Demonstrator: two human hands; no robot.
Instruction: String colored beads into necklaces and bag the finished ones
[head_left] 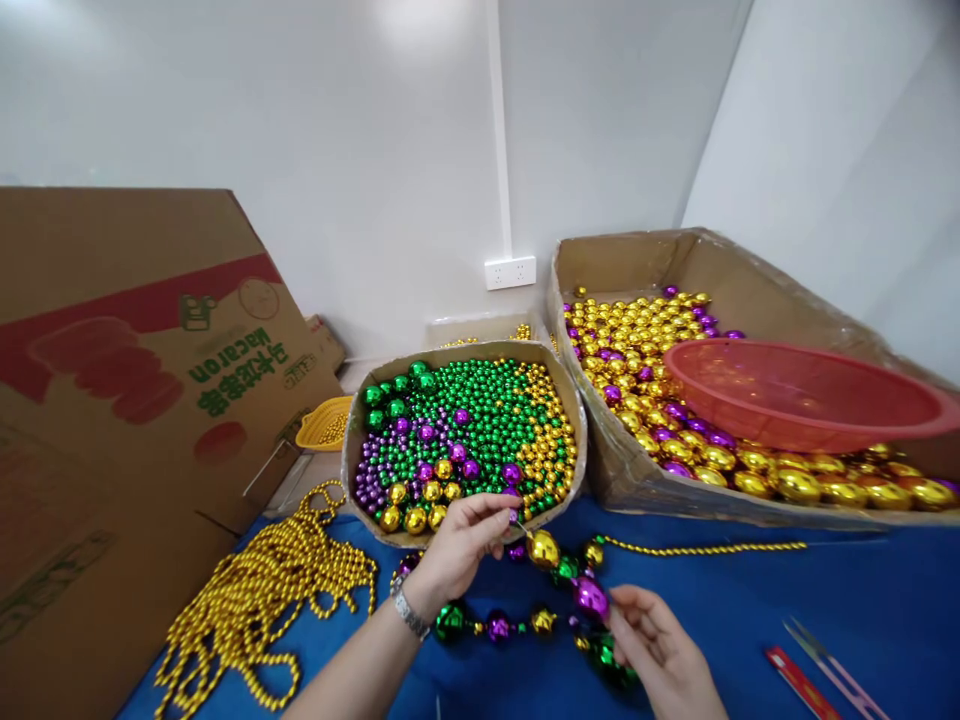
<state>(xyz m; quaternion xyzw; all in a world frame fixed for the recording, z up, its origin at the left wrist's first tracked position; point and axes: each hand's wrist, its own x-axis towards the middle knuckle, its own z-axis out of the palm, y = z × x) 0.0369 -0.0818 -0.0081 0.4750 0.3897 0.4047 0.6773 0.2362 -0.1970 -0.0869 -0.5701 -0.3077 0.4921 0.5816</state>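
Observation:
My left hand (465,545), with a silver watch on the wrist, is closed in a pinch at the near rim of the box of small beads (352,440). A small purple bead (514,516) shows at its fingertips, beside a short bit of thin thread leading to a large gold bead (544,549). My right hand (656,645) grips a bead strand at a large purple bead (592,598). This strand of green, purple and gold beads (497,626) curves over the blue cloth between my hands. Green, gold and purple beads fill the box in front.
A bigger carton (630,490) of gold and purple beads stands at right, with a red basket (810,395) on top. Gold bead chains (255,600) lie at left beside a tall carton (135,400). Tweezers (832,665) and a red packet (799,682) lie at lower right.

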